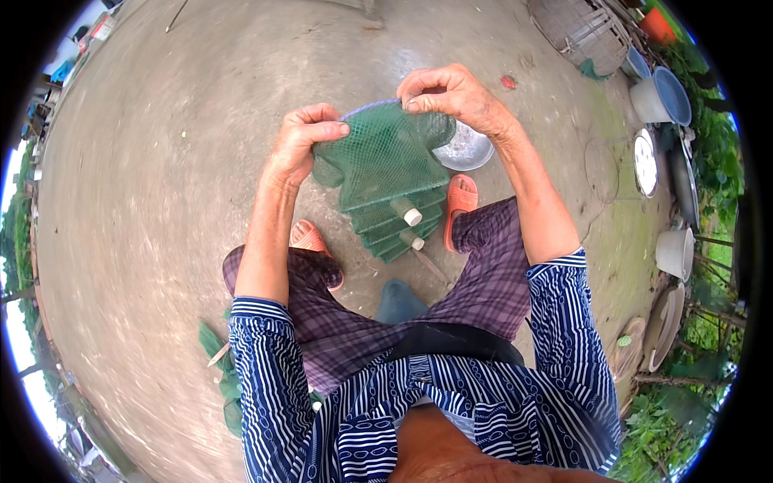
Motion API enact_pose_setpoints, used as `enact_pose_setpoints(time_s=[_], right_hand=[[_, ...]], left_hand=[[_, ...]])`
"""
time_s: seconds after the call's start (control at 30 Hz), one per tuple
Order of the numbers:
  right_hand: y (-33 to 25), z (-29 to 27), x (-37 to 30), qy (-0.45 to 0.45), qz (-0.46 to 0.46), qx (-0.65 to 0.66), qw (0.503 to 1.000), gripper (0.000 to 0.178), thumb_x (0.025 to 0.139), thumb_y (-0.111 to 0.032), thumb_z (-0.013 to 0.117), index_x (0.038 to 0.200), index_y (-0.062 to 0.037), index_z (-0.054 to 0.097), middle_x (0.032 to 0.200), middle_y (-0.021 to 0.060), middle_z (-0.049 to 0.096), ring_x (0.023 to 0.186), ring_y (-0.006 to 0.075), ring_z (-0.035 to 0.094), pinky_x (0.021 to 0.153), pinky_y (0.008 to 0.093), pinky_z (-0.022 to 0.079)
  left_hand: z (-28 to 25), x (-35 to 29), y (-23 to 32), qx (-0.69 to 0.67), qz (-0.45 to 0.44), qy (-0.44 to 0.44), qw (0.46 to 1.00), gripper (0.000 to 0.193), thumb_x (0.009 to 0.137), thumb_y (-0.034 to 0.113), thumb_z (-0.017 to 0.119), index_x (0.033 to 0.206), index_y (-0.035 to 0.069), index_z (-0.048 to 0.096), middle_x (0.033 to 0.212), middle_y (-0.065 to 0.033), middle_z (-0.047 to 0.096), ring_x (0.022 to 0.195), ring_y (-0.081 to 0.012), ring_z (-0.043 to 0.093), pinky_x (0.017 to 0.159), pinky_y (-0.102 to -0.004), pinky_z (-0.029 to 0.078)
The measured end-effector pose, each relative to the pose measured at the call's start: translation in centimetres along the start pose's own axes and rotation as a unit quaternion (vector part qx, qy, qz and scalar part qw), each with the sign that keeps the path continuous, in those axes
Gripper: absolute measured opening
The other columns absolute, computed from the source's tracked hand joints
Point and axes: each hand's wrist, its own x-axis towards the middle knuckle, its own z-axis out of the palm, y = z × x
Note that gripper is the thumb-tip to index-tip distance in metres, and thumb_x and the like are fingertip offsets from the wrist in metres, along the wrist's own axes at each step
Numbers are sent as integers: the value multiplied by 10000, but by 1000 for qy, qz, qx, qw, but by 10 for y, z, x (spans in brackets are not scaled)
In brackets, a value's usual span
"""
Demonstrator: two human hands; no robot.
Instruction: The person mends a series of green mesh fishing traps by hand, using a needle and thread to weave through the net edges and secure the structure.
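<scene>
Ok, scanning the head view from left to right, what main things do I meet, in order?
Green netting on the floor, left hand, green mesh net, right hand, woven basket, blue-lined bucket.

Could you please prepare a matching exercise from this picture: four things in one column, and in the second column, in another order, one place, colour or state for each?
1. Held netting
2. Slide sandals
3. Metal basin
4. Left hand

A. coral orange, worn on the feet
B. pinching the netting's upper edge
C. green mesh
D. on the ground, partly hidden by the netting

Right pairs: 1-C, 2-A, 3-D, 4-B
</scene>
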Motion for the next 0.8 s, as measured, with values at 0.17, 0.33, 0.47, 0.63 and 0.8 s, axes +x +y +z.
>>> enact_pose_setpoints(time_s=[0.17,0.33,0.47,0.63,0.8], right_hand=[[-3,6,3,24,-5,-20,1000,154,739,-126,651,842,-11,643,750,19,614,735,95,549,687,235,436],[-5,14,8,32,13,-8,999,151,736,-116,650,843,-10,645,755,21,617,740,97,547,684,240,431],[-13,25,14,29,29,16,999,172,732,-138,659,849,-12,647,759,16,616,744,97,543,689,237,425],[-21,27,15,31,44,24,998,199,721,-164,674,852,-15,651,761,13,616,743,93,541,686,236,422],[-24,26,15,12,76,71,994,212,717,-165,680,858,-9,654,761,13,614,734,87,539,694,230,418]], left_hand=[[2,-1,12,89,21,20,996,139,658,62,660,788,24,628,686,-12,601,650,-107,541,672,-236,406],[24,-5,27,308,349,81,881,171,748,108,614,902,37,628,734,-37,620,736,-165,598,710,-253,445],[28,-11,22,295,209,51,931,171,790,126,607,912,7,619,756,-8,594,741,-83,529,687,-222,424],[25,-12,26,277,171,57,944,158,771,96,619,895,-1,620,736,5,586,696,-65,515,624,-214,423],[18,-11,27,180,123,28,976,152,740,71,627,867,-12,619,733,-3,587,687,-71,516,614,-206,415]])
